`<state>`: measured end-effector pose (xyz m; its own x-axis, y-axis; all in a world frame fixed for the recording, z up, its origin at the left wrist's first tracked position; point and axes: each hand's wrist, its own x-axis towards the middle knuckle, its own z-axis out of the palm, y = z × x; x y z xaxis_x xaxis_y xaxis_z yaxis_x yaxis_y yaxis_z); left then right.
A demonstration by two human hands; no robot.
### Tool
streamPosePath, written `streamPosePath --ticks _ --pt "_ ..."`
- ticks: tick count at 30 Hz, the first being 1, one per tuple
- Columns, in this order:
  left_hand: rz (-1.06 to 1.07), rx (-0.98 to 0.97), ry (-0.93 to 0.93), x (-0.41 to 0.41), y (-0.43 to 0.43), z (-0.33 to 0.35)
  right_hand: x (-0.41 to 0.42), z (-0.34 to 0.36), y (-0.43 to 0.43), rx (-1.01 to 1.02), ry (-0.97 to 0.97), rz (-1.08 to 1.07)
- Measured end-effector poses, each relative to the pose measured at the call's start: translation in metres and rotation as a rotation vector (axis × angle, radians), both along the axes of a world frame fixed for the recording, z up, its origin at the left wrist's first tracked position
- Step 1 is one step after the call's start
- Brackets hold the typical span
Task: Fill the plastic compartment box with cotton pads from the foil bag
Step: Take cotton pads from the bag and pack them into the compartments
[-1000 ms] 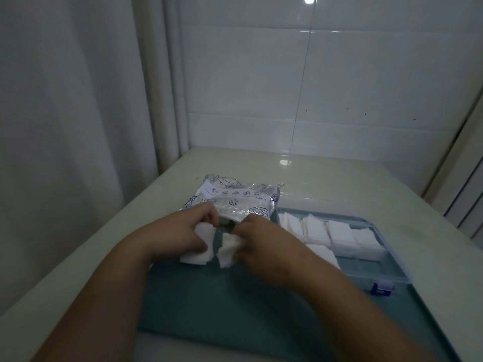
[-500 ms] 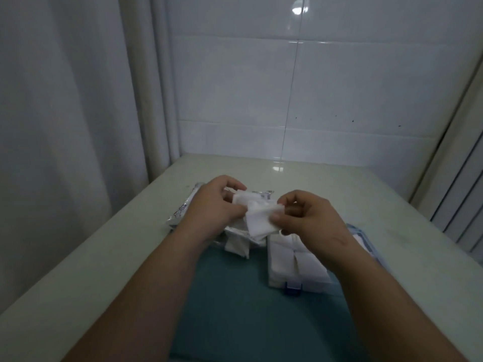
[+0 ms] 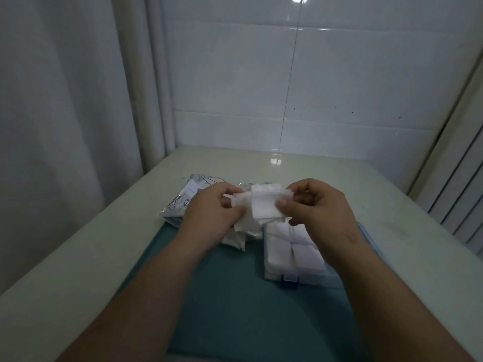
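Small stack of cotton pads (image 3: 264, 207) is up in the air between both hands, above the far end of the plastic compartment box (image 3: 277, 276). Left hand (image 3: 211, 215) pinches the stack's left edge, right hand (image 3: 318, 205) pinches the right edge with the thumb on top; fingers (image 3: 283, 205) curled tight on both sides. More loose pads (image 3: 236, 237) sit bunched under the left hand, at the mat's far edge. The box lies on the teal mat (image 3: 235, 309), right of centre, and the compartments in view are packed with white pads; the right forearm hides the rest. Foil bag (image 3: 180, 202) lies flat behind the left hand, partly hidden by it. Mat, bag and box are all on the pale desk (image 3: 78, 257). White tiled wall (image 3: 339, 87) behind, curtain (image 3: 65, 100) to the left.
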<state>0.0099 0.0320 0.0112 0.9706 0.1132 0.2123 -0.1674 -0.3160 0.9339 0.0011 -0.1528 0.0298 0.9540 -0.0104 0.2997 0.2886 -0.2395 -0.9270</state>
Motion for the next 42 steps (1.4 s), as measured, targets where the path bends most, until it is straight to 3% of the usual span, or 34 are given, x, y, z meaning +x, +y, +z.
streamPosePath --ticks 16,21,24,32,42 --pt "-0.288 -0.459 0.123 0.0 -0.007 0.003 0.005 -0.009 0.001 -0.167 0.01 -0.03" --pt "-0.203 -0.358 0.114 -0.002 -0.008 0.001 0.004 -0.007 0.004 -0.195 -0.002 -0.004" --pt "-0.192 -0.406 0.148 0.0 -0.007 0.001 0.003 -0.008 0.004 -0.202 0.014 0.012" --pt "-0.089 -0.456 0.126 0.009 -0.006 -0.006 0.004 -0.003 -0.005 0.157 0.158 0.077" --pt "-0.095 -0.448 0.115 0.008 -0.007 -0.005 0.004 -0.006 -0.001 0.15 0.173 0.106"
